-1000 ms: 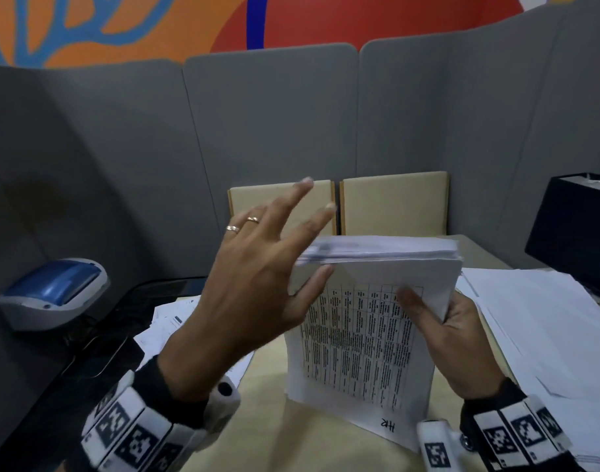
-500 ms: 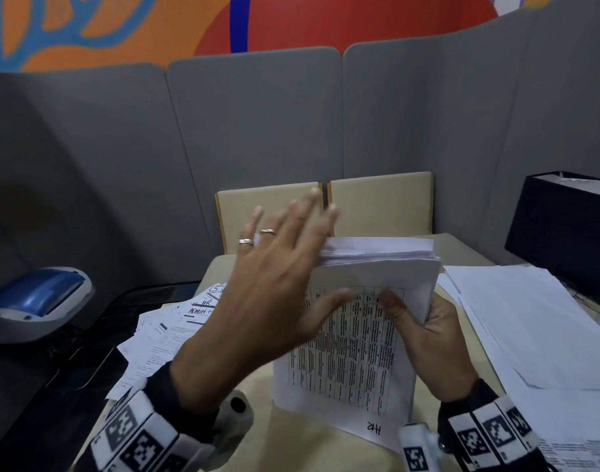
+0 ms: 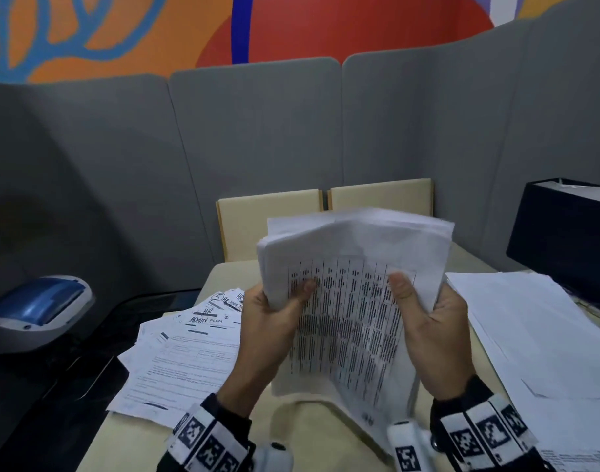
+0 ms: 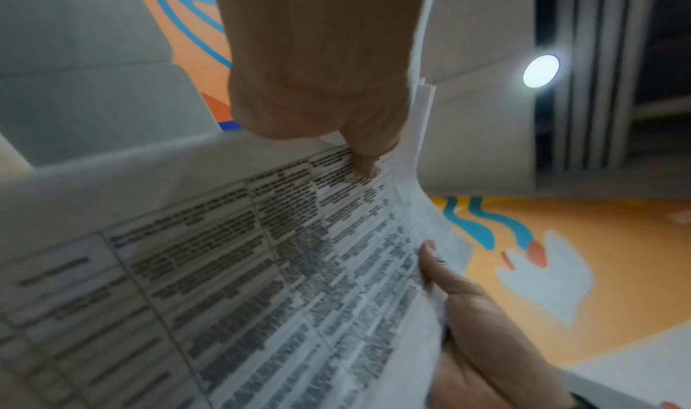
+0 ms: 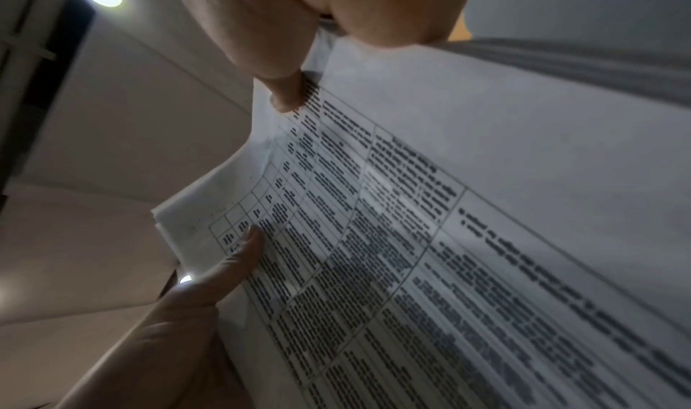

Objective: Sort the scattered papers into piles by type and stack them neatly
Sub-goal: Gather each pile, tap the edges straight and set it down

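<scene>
A thick stack of printed table sheets (image 3: 353, 301) stands upright above the beige desk (image 3: 308, 430), its top edge curling toward me. My left hand (image 3: 274, 311) grips its left edge, thumb on the front page. My right hand (image 3: 424, 311) grips the right edge the same way. In the left wrist view the left thumb presses the printed stack (image 4: 262, 267); in the right wrist view the right thumb presses the stack (image 5: 448, 238). Fingers behind the paper are hidden. A fanned pile of forms (image 3: 182, 356) with handwritten labels lies at the left.
A spread of white sheets (image 3: 537, 332) covers the desk's right side. A black box (image 3: 564, 240) stands at the far right. A blue and grey device (image 3: 36, 308) sits at the left. Grey partition panels (image 3: 257, 148) close off the back.
My left hand, which was raised with spread fingers over the stack's top, has come down and taken hold of its left edge. The stack now curls at the top.
</scene>
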A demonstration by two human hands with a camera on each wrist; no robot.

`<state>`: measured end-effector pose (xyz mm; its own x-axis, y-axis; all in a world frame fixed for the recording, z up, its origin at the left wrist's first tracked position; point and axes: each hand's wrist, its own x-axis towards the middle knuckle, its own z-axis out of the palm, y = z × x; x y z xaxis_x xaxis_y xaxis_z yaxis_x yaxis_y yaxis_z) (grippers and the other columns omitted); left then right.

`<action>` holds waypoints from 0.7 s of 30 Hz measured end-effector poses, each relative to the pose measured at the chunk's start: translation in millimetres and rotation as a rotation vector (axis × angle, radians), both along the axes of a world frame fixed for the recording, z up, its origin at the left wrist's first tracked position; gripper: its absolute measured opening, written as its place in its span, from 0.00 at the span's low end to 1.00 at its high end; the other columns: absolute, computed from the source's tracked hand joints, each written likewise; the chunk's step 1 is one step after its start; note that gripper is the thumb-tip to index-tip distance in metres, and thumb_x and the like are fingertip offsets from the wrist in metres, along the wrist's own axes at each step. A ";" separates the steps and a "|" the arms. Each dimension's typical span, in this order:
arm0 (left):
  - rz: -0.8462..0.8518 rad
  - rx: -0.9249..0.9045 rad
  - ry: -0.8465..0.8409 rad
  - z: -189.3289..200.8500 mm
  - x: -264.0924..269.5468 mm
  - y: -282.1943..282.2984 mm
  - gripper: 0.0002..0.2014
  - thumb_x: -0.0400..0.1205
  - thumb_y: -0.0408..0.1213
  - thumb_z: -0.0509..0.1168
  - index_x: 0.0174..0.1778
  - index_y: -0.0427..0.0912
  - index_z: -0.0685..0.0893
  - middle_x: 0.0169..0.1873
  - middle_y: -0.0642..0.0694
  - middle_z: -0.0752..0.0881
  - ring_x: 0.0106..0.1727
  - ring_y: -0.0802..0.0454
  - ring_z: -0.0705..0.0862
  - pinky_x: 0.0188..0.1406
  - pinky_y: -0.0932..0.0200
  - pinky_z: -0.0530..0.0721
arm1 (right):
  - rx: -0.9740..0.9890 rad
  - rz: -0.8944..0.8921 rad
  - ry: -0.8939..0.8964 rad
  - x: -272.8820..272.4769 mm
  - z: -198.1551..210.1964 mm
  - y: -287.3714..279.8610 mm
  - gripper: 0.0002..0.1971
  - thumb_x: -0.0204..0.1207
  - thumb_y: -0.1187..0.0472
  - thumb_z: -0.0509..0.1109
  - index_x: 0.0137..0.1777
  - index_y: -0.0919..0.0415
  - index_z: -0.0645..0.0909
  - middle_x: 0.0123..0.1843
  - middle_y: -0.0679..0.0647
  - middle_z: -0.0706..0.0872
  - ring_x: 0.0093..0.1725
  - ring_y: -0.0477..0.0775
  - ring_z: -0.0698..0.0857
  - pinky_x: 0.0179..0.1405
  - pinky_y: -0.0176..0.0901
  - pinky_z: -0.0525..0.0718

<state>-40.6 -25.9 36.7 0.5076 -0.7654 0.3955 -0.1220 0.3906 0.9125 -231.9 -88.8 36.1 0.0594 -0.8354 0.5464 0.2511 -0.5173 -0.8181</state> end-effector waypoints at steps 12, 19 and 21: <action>-0.088 0.161 -0.035 -43.5 4.2 -1.0 0.25 0.76 0.43 0.80 0.68 0.42 0.85 0.56 0.50 0.95 0.59 0.53 0.93 0.50 0.64 0.90 | 0.153 0.136 0.232 -15.3 -41.0 -13.0 0.14 0.74 0.57 0.82 0.59 0.55 0.90 0.53 0.49 0.96 0.55 0.50 0.94 0.60 0.55 0.92; -0.090 -0.008 -0.057 -23.5 13.8 0.3 0.29 0.78 0.34 0.79 0.74 0.36 0.78 0.60 0.41 0.92 0.62 0.45 0.92 0.54 0.55 0.92 | 0.039 0.164 0.182 -19.9 -20.0 -17.2 0.23 0.69 0.61 0.83 0.64 0.60 0.84 0.54 0.53 0.95 0.54 0.52 0.94 0.49 0.45 0.94; -0.097 -0.059 -0.056 -13.7 12.9 1.2 0.30 0.78 0.33 0.78 0.76 0.40 0.75 0.61 0.43 0.91 0.62 0.47 0.92 0.53 0.54 0.92 | -0.074 0.098 0.115 -20.7 -6.0 -17.4 0.32 0.68 0.65 0.83 0.71 0.57 0.75 0.58 0.53 0.89 0.56 0.47 0.92 0.45 0.39 0.93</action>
